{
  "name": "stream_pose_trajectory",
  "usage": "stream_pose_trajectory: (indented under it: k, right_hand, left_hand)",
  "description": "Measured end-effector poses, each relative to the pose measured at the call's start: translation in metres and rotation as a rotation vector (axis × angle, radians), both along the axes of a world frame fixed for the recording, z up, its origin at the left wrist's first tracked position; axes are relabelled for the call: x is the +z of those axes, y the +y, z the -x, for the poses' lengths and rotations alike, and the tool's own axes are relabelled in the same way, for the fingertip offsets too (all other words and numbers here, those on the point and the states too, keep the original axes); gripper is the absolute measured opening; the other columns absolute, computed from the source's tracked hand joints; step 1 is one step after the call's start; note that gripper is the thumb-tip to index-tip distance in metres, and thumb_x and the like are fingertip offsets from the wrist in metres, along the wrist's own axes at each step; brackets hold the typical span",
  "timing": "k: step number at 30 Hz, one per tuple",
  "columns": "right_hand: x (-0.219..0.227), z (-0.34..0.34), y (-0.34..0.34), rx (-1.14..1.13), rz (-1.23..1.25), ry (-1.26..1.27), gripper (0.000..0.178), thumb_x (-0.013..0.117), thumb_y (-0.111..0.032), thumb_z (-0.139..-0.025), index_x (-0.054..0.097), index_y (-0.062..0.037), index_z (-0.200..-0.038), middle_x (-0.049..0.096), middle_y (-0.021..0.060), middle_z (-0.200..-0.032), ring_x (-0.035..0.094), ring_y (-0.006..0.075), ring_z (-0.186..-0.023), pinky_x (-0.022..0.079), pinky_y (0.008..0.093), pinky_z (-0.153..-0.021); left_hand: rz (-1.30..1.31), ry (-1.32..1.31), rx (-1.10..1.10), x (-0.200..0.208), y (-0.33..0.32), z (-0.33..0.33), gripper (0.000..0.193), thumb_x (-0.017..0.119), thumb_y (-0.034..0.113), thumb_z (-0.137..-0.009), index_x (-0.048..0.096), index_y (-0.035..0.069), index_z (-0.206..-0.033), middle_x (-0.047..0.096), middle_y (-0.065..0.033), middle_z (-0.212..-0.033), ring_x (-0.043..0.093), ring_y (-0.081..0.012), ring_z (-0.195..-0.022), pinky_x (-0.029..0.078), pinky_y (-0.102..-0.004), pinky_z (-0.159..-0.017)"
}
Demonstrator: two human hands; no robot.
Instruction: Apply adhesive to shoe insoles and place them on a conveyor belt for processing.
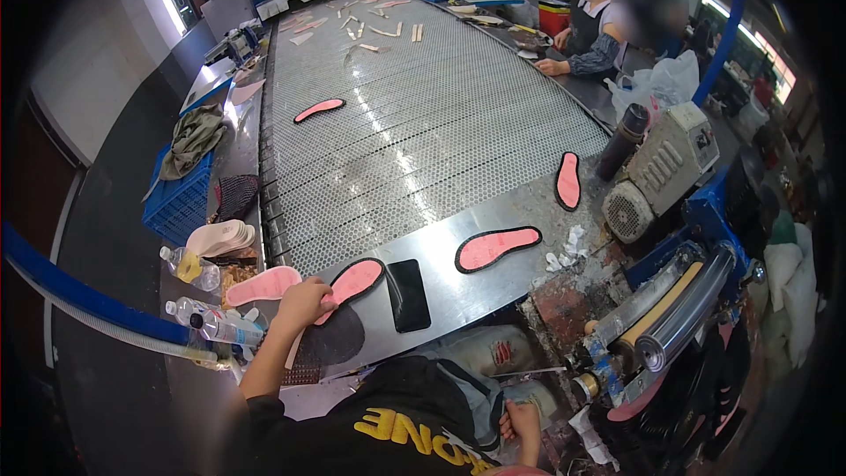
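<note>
My left hand [305, 304] is at the metal ledge, its fingers closed at the heel end of a pink insole with a black edge [357, 280]. Just left of it lies a plain pink insole [262, 286] without that edge. Below the hand is a dark, rounded flat piece [339, 335]. My right hand [522, 423] is low by my lap with its fingers curled; what they hold, if anything, is hidden. A black phone [408, 296] lies beside the insole. Further right are two more black-edged insoles, one lying crosswise [497, 249] and one lengthwise [568, 182].
A mesh conveyor [379, 150] runs away from me, carrying another insole [319, 110] and, farther off, several pale strips. Left are bottles [216, 322], stacked insoles [220, 238] and a blue crate [179, 198]. A motor [656, 176] and roller machine [683, 317] stand right. A co-worker [599, 31] sits beyond.
</note>
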State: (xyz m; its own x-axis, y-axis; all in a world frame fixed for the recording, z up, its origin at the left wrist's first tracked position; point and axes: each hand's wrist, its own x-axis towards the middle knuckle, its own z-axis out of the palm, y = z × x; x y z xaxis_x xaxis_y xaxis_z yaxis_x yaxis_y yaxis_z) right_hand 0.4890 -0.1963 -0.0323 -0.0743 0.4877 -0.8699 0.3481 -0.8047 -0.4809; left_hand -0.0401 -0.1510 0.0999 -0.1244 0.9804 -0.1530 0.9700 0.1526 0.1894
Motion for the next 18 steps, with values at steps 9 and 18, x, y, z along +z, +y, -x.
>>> stream_pose_trajectory:
  k: [9, 18]
  right_hand:
    - [0.027, 0.081, 0.047, 0.249, -1.006, -0.322, 0.031, 0.062, -0.027, -0.090, 0.063, 0.0018, -0.079, 0.062, 0.0138, -0.064, 0.064, 0.0237, -0.058, 0.047, 0.0356, -0.054]
    - [0.062, 0.201, 0.136, -0.028, -1.331, -0.155, 0.020, 0.063, -0.012, -0.089, 0.057, 0.0017, -0.076, 0.060, 0.0149, -0.066, 0.056, 0.0279, -0.055, 0.043, 0.0364, -0.052]
  left_hand:
    - [-0.160, -0.129, -0.037, 0.031, 0.063, 0.018, 0.023, 0.067, 0.025, -0.082, 0.068, 0.006, -0.096, 0.064, -0.0121, -0.101, 0.063, -0.0321, -0.093, 0.050, -0.0409, -0.082]
    - [-0.310, -0.111, -0.123, -0.043, 0.237, 0.108, 0.042, 0.067, 0.020, -0.078, 0.059, 0.006, -0.117, 0.058, -0.0181, -0.116, 0.057, -0.0364, -0.108, 0.048, -0.0440, -0.093]
